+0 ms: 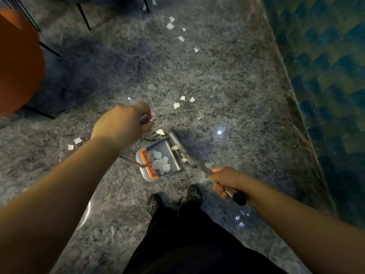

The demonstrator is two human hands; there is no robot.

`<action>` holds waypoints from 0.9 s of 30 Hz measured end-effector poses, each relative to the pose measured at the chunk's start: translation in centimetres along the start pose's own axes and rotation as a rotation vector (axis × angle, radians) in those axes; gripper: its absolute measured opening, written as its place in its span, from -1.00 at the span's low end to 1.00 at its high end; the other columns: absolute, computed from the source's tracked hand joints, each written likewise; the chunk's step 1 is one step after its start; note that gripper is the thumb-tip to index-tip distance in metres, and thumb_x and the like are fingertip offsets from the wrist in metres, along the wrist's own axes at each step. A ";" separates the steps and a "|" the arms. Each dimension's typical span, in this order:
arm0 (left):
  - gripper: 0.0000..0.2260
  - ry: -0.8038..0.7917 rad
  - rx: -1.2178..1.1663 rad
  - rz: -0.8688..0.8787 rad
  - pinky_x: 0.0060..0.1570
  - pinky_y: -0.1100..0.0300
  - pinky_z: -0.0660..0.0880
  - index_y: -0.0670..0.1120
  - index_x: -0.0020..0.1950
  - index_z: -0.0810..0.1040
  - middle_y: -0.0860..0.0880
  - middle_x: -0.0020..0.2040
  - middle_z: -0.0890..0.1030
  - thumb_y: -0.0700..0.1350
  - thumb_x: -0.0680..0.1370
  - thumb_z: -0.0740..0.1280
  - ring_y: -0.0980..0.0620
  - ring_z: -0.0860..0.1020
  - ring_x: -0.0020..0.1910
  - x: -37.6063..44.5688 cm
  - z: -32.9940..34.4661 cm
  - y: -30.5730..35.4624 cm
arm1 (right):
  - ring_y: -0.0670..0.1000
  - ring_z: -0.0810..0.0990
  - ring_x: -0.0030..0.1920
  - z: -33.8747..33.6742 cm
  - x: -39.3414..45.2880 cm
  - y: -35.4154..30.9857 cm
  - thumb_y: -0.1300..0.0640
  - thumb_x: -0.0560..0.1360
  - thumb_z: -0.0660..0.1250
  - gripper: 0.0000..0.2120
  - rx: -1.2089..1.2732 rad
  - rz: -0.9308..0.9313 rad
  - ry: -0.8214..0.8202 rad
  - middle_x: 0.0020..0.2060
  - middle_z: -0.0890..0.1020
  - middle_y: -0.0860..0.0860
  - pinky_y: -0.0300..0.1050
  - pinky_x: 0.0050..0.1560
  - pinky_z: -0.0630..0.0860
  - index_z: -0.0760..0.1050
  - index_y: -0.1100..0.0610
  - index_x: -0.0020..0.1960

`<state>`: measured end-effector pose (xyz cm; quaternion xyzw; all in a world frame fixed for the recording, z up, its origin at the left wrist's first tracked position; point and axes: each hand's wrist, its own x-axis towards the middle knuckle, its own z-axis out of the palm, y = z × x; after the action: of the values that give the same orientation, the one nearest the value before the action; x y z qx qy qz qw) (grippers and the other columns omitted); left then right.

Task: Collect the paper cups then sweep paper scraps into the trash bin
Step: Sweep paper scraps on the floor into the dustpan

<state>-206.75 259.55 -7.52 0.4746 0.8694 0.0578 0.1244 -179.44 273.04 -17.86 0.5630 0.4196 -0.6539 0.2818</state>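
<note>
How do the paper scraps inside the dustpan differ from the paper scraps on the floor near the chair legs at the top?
The scraps in the dustpan lie piled together and overlapping, while the scraps on the floor at the top lie scattered singly with gaps between them. The dustpan scraps are already collected, close to the person's feet; the top scraps lie farther away, not yet swept. Both groups are small, white, irregular pieces of paper.
</note>
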 end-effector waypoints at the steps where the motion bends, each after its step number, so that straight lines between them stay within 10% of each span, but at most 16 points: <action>1: -0.87 0.000 -0.005 0.000 -0.44 0.19 0.34 0.15 -0.07 0.40 0.06 -0.35 0.47 0.12 0.54 0.33 -0.04 0.49 -0.35 -0.3 0.0 -0.3 | -0.09 0.31 -0.61 0.7 -0.1 -0.3 0.26 0.60 0.15 -0.89 0.000 0.013 -0.030 -0.56 0.40 0.02 -0.31 -0.57 0.28 0.41 0.10 0.03; 7: -0.85 -0.024 -0.039 -0.004 -0.40 0.15 0.42 0.15 -0.06 0.37 0.00 -0.32 0.49 0.14 0.54 0.31 -0.06 0.50 -0.34 -2.2 -0.3 -3.1 | -0.10 0.29 -0.62 4.1 -0.8 -1.6 0.24 0.63 0.14 -0.74 0.036 0.007 -0.060 -0.45 0.37 0.06 -0.36 -0.56 0.25 0.32 0.09 0.31; 14: -0.86 0.047 -0.173 -0.072 -0.34 0.11 0.44 0.06 -0.05 0.50 -0.05 -0.31 0.55 0.08 0.52 0.39 -0.11 0.52 -0.29 -5.5 -1.9 -7.0 | -0.11 0.29 -0.68 6.1 -2.9 -3.2 0.27 0.61 0.16 -0.86 0.015 -0.094 0.054 -0.55 0.39 0.04 -0.36 -0.62 0.29 0.38 0.08 -0.08; 27: -0.84 0.083 -0.250 -0.221 -0.26 0.08 0.43 0.03 -0.09 0.48 -0.11 -0.27 0.56 0.07 0.50 0.39 -0.18 0.53 -0.22 -6.4 -3.9 -14.6 | -0.08 0.32 -0.66 9.6 0.0 -9.4 0.27 0.60 0.17 -0.86 -0.088 -0.167 0.193 -0.47 0.38 0.07 -0.33 -0.59 0.30 0.40 0.06 -0.06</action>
<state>-216.37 246.35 -5.95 0.3542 0.9068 0.1709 0.1520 -192.17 269.32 -15.58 0.5733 0.5185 -0.5990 0.2091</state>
